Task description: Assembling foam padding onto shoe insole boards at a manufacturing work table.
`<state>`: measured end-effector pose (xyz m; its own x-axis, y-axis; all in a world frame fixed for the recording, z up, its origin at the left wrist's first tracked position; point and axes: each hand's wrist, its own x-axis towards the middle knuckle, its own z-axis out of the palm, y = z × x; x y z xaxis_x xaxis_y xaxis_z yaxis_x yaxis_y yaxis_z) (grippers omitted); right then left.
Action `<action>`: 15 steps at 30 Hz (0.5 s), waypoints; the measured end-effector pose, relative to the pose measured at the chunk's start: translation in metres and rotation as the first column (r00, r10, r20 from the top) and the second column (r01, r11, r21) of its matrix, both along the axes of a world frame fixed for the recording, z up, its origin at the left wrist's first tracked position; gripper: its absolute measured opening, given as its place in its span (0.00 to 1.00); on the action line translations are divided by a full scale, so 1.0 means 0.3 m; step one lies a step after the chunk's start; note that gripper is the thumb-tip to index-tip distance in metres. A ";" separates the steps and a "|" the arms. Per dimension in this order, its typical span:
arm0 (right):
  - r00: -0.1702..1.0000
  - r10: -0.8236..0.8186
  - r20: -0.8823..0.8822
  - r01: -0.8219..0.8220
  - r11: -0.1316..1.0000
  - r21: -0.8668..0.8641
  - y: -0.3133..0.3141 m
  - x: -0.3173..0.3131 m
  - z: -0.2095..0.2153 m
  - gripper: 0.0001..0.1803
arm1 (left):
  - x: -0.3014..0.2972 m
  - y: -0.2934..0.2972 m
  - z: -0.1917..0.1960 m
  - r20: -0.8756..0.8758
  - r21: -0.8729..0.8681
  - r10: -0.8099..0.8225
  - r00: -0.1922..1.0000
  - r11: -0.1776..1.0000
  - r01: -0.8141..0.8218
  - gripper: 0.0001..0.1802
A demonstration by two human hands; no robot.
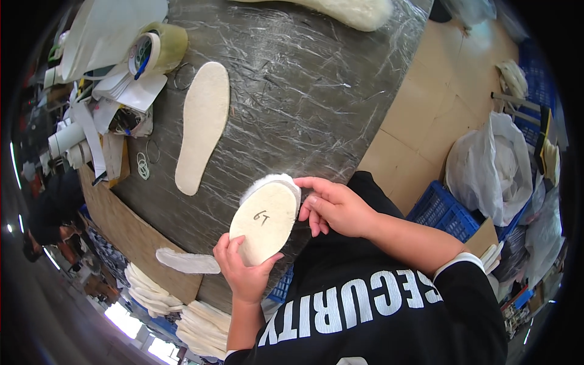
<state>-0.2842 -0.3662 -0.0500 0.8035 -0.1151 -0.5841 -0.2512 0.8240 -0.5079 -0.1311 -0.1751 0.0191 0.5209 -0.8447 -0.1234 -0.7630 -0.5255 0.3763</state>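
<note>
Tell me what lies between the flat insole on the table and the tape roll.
Head view: a thin wire ring lies between the flat insole and the tape roll.

both bare forearms are brought in from the lower edge and bent toward one another at the middle of the view. the left hand [242,271] is raised with its back to the camera, fingers curled upward and thumb spread to the right in a pinching grip. the right hand [334,207] is extended leftward from a rolled-up dark sleeve, palm down, fingers bent, fingertips [304,182] pressed forward.
</note>
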 end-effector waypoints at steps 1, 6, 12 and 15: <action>1.000 -0.008 0.000 0.008 1.000 0.005 -0.002 0.001 0.003 0.24 | -0.002 0.002 -0.002 -0.002 0.005 0.006 1.000 1.000 -0.006 0.47; 1.000 0.004 -0.002 -0.005 1.000 -0.028 -0.003 0.003 0.007 0.21 | -0.007 -0.002 -0.005 -0.014 0.004 0.010 1.000 1.000 -0.010 0.47; 1.000 0.014 -0.016 -0.016 0.996 -0.086 -0.005 0.001 0.016 0.20 | -0.011 -0.008 -0.007 -0.006 0.015 0.017 1.000 1.000 -0.017 0.47; 1.000 0.008 -0.016 -0.010 0.997 -0.082 -0.004 0.001 0.018 0.20 | -0.013 -0.009 -0.006 -0.007 0.019 0.018 1.000 1.000 -0.018 0.47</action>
